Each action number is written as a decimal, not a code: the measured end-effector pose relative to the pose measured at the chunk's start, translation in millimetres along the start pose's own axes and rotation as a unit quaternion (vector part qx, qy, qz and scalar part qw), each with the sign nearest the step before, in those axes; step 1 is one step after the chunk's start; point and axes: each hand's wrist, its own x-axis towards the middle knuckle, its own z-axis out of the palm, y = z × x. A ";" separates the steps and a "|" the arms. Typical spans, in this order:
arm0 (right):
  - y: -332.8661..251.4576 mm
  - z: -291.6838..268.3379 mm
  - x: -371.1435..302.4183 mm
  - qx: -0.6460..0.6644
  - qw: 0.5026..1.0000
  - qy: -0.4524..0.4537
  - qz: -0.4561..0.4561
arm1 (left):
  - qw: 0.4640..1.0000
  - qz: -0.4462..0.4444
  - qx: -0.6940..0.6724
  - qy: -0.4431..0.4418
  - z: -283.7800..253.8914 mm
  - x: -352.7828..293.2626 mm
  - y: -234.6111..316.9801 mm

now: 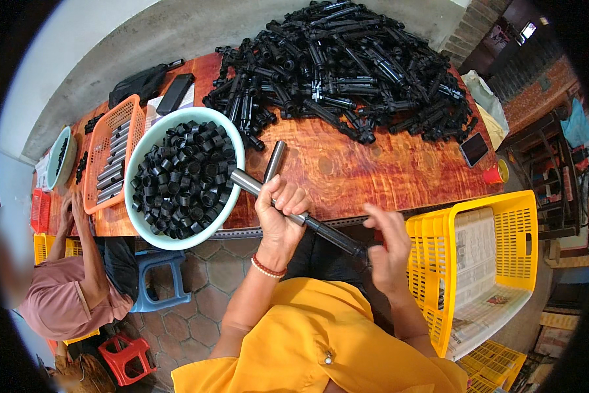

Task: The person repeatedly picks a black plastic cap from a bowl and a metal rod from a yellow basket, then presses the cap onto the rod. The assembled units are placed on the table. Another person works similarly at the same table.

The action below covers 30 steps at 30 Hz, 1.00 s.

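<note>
My left hand (282,208) is closed round a silver metal tube (247,183). From the other side of the fist a black ribbed plastic tube (333,236) runs down to the right, in line with the metal one. Whether the two are joined inside my hand is hidden. A second silver tube (276,159) shows just behind the fist; I cannot tell if my fingers touch it. My right hand (388,252) is by the far end of the black tube, fingers apart and slightly blurred. Left of my hands, a pale green basin (240,154) holds many short black plastic rings (189,173).
A large heap of black plastic tubes (347,72) covers the table's (320,170) back. An orange basket (135,111) holds silver tubes. Yellow crates (448,281) lined with newspaper stand right, near a phone (474,149) and red cup (496,173). Another person (78,281) sits left.
</note>
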 end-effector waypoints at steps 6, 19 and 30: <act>8.4 29.4 0.6 0.083 0.996 0.030 0.027 | 0.997 -0.037 0.072 0.015 -1.1 -7.8 -33.3; 11.1 42.3 7.6 0.128 0.989 0.061 -0.052 | 0.997 -0.064 0.048 0.011 5.0 -9.8 -42.8; 12.3 61.2 20.2 0.142 0.987 0.055 -0.056 | 0.995 -0.039 0.067 0.057 -5.1 -14.2 -47.9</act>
